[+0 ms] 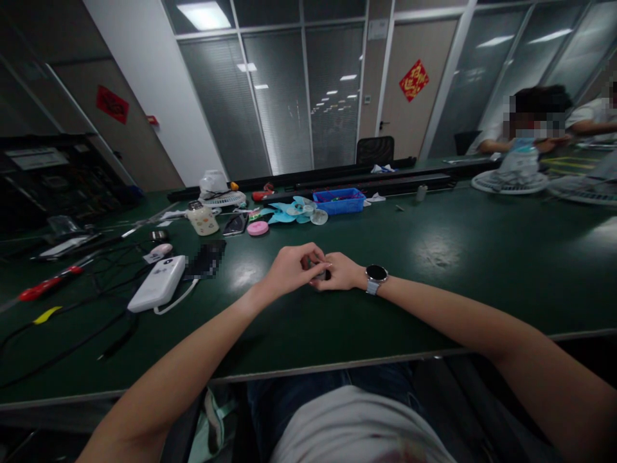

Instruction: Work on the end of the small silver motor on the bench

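Over the middle of the dark green table, my two hands meet around a small object that looks dark and metallic; the fingers hide most of it, so its kind does not show. My left hand is closed, thumb and fingers pinching at the object from the left. From the right, my right hand curls its fingers about the same object, with a watch on its wrist. Beyond the hands lie light-blue fan blades and a pink round lid.
A blue bin with small parts stands behind the blades. To the left are a white power bank, a phone, a patterned jar, cables and a red-handled screwdriver. People sit at the far right near fan parts.
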`<state>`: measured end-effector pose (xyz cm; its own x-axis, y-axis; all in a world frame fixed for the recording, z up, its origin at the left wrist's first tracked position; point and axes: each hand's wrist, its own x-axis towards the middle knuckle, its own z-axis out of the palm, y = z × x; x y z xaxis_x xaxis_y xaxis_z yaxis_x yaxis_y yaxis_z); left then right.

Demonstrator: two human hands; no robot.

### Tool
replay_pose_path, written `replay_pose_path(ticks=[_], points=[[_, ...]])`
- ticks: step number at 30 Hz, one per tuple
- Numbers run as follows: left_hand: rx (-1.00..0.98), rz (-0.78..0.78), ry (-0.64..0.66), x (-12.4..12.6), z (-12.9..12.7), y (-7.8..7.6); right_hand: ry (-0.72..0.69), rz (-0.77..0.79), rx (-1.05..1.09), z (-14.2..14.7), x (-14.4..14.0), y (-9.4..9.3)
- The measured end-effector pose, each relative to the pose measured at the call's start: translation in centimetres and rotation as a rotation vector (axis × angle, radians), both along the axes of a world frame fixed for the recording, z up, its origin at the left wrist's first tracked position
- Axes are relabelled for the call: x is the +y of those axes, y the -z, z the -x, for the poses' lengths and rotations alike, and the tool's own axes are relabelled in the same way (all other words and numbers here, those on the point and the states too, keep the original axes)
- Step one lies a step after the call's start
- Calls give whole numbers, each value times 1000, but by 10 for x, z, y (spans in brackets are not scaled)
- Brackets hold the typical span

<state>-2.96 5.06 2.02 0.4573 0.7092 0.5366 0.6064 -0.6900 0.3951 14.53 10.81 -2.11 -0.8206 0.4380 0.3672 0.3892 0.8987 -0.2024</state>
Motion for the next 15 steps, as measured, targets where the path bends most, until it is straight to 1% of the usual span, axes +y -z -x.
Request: replay_pose_path(ticks=[15], points=[[18,13,-14,0,0,-1,-16,5,2,0,-1,-2]])
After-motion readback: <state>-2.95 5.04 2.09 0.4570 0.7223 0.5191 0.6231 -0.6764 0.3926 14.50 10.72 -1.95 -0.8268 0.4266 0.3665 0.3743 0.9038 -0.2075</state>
